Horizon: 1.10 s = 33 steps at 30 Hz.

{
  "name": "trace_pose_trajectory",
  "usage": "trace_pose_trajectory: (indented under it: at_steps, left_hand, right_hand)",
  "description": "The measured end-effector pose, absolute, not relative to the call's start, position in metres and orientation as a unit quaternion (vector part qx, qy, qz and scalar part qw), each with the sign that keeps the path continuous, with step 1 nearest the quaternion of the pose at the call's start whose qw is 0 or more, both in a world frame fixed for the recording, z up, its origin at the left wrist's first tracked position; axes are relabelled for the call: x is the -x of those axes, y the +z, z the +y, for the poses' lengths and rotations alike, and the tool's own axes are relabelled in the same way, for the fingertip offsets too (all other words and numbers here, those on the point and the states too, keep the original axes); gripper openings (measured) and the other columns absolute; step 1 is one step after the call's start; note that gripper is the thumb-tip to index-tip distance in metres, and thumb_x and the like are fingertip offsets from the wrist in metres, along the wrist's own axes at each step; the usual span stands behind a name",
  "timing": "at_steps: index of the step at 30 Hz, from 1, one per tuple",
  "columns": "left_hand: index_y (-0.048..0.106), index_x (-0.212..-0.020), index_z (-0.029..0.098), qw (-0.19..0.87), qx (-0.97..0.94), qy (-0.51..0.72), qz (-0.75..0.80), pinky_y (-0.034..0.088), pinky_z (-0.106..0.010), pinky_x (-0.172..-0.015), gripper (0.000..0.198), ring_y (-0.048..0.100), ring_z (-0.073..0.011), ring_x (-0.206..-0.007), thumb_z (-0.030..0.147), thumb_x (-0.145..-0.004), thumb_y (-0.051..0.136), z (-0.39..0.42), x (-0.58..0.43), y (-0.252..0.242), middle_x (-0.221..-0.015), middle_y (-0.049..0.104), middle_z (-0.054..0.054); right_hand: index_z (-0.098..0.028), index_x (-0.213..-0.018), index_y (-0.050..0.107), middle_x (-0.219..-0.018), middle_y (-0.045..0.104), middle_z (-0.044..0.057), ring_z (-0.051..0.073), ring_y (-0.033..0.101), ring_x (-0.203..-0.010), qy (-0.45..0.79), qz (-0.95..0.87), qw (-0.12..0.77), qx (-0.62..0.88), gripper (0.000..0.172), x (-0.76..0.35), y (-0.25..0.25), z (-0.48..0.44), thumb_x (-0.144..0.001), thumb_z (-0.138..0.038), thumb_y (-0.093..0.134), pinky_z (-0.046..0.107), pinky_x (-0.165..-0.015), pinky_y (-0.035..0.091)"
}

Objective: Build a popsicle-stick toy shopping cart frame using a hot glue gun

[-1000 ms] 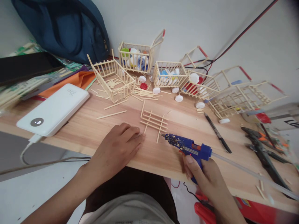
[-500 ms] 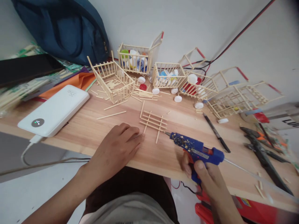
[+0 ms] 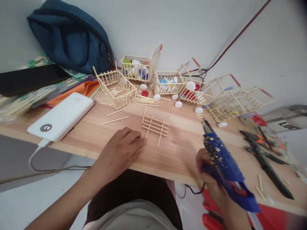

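A small lattice of thin wooden sticks (image 3: 155, 126) lies flat on the wooden table (image 3: 178, 127). My left hand (image 3: 122, 145) rests at its near left side, fingers together, with the fingertips at the end of one long stick, holding it down. Around the handle of a blue glue gun (image 3: 223, 163) my right hand (image 3: 207, 169) is closed. Dried specks cover the gun's front part. Its nozzle points up and away, to the right of the lattice and apart from it. A clear glue stick trails out of the back of the gun.
Several stick-built carts (image 3: 169, 82) with white wheels stand along the wall. An open stick basket (image 3: 117, 91) sits among loose sticks. At left are a white power bank (image 3: 62, 118), a black phone (image 3: 31, 79) and a blue bag (image 3: 72, 38). Pliers (image 3: 263, 159) lie at right.
My right hand has drawn the glue gun away from the lattice, to the right, and turned its nozzle upward. My left hand stays at the lattice. The whole view has shifted slightly.
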<state>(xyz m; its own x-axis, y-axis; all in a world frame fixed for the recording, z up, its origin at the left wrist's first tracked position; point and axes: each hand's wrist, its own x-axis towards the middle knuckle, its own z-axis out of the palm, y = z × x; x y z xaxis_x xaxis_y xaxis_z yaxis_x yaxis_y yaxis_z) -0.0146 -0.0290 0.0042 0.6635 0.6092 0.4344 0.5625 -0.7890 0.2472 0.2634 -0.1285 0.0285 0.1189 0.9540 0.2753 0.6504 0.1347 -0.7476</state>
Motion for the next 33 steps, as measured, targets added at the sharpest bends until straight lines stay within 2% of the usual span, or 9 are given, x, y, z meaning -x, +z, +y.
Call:
trace_pose_trajectory:
  at_steps: [4, 7, 10, 14, 17, 21, 25, 29, 33]
  left_hand:
    - [0.062, -0.115, 0.017, 0.065, -0.896, 0.298, 0.323, 0.049, -0.037, -0.089, 0.023, 0.056, -0.0206, -0.1, 0.016, -0.095, 0.052, -0.029, 0.017, 0.001, -0.107, 0.064, -0.008]
    - [0.061, -0.116, 0.02, 0.053, -0.865, 0.338, 0.367, 0.049, -0.034, -0.092, 0.023, 0.057, -0.0197, -0.105, 0.019, -0.096, 0.05, -0.027, 0.027, 0.005, -0.111, 0.063, -0.007]
    - [0.062, -0.114, 0.019, -0.008, -0.831, 0.311, 0.46, 0.048, -0.037, -0.095, 0.025, 0.057, -0.0231, -0.107, 0.025, -0.097, 0.046, -0.019, 0.043, 0.015, -0.111, 0.063, -0.009]
    - [0.062, -0.117, 0.011, -0.037, -0.808, 0.216, 0.547, 0.045, -0.046, -0.097, 0.039, 0.055, -0.0312, -0.11, 0.029, -0.097, 0.035, -0.002, 0.064, 0.022, -0.111, 0.063, -0.016]
    - [0.066, -0.109, 0.01, -0.039, -0.808, 0.161, 0.566, 0.043, -0.048, -0.099, 0.042, 0.053, -0.0346, -0.111, 0.03, -0.096, 0.032, 0.007, 0.071, 0.021, -0.11, 0.065, -0.017]
    - [0.068, -0.101, 0.011, -0.041, -0.812, 0.145, 0.563, 0.042, -0.045, -0.098, 0.041, 0.055, -0.0332, -0.104, 0.029, -0.096, 0.031, 0.013, 0.07, 0.02, -0.104, 0.067, -0.016]
    - [0.067, -0.1, 0.012, -0.05, -0.812, 0.125, 0.568, 0.043, -0.043, -0.093, 0.037, 0.056, -0.0322, -0.099, 0.027, -0.094, 0.033, 0.016, 0.067, 0.024, -0.102, 0.067, -0.015]
    - [0.064, -0.092, 0.014, -0.058, -0.811, 0.078, 0.577, 0.044, -0.041, -0.087, 0.03, 0.056, -0.032, -0.094, 0.024, -0.093, 0.035, 0.02, 0.066, 0.026, -0.094, 0.064, -0.014]
    - [0.059, -0.091, 0.016, -0.061, -0.813, 0.066, 0.575, 0.043, -0.041, -0.087, 0.023, 0.054, -0.031, -0.097, 0.024, -0.093, 0.038, 0.022, 0.069, 0.02, -0.098, 0.061, -0.014]
  right_hand:
    - [-0.025, -0.102, 0.056, -0.098, 0.06, 0.008, 0.026, 0.06, -0.087, -0.003, -0.657, 0.323, 0.681, 0.022, -0.279, 0.043, -0.132, -0.085, -0.035, 0.064, 0.037, -0.073, 0.049]
    - [-0.024, -0.108, 0.054, -0.1, 0.06, 0.01, 0.027, 0.06, -0.09, -0.082, -0.68, 0.244, 0.687, 0.025, -0.313, 0.047, -0.141, -0.086, -0.035, 0.058, 0.036, -0.072, 0.048]
    - [-0.022, -0.109, 0.051, -0.103, 0.059, 0.011, 0.029, 0.061, -0.094, -0.111, -0.66, 0.175, 0.722, 0.028, -0.361, 0.043, -0.154, -0.085, -0.036, 0.053, 0.038, -0.075, 0.049]
    - [-0.023, -0.108, 0.048, -0.098, 0.059, 0.012, 0.03, 0.063, -0.088, -0.084, -0.62, 0.119, 0.771, 0.027, -0.42, 0.031, -0.172, -0.084, -0.036, 0.049, 0.04, -0.072, 0.05]
    - [-0.024, -0.11, 0.048, -0.099, 0.059, 0.013, 0.031, 0.063, -0.089, -0.055, -0.619, 0.099, 0.777, 0.029, -0.453, 0.02, -0.181, -0.083, -0.035, 0.05, 0.042, -0.076, 0.051]
    - [-0.021, -0.112, 0.05, -0.105, 0.062, 0.018, 0.034, 0.064, -0.097, -0.027, -0.632, 0.08, 0.771, 0.032, -0.481, 0.009, -0.183, -0.083, -0.034, 0.05, 0.046, -0.083, 0.05]
    - [-0.02, -0.11, 0.055, -0.107, 0.065, 0.02, 0.037, 0.065, -0.1, -0.011, -0.63, 0.096, 0.771, 0.035, -0.493, 0.005, -0.178, -0.078, -0.034, 0.055, 0.049, -0.083, 0.05]
    - [-0.023, -0.107, 0.062, -0.107, 0.068, 0.021, 0.034, 0.066, -0.099, 0.005, -0.631, 0.097, 0.77, 0.027, -0.494, 0.011, -0.173, -0.084, -0.036, 0.057, 0.045, -0.083, 0.051]
    - [-0.022, -0.102, 0.068, -0.107, 0.069, 0.022, 0.033, 0.067, -0.097, 0.011, -0.642, 0.096, 0.76, 0.026, -0.496, 0.018, -0.169, -0.084, -0.039, 0.059, 0.044, -0.085, 0.052]
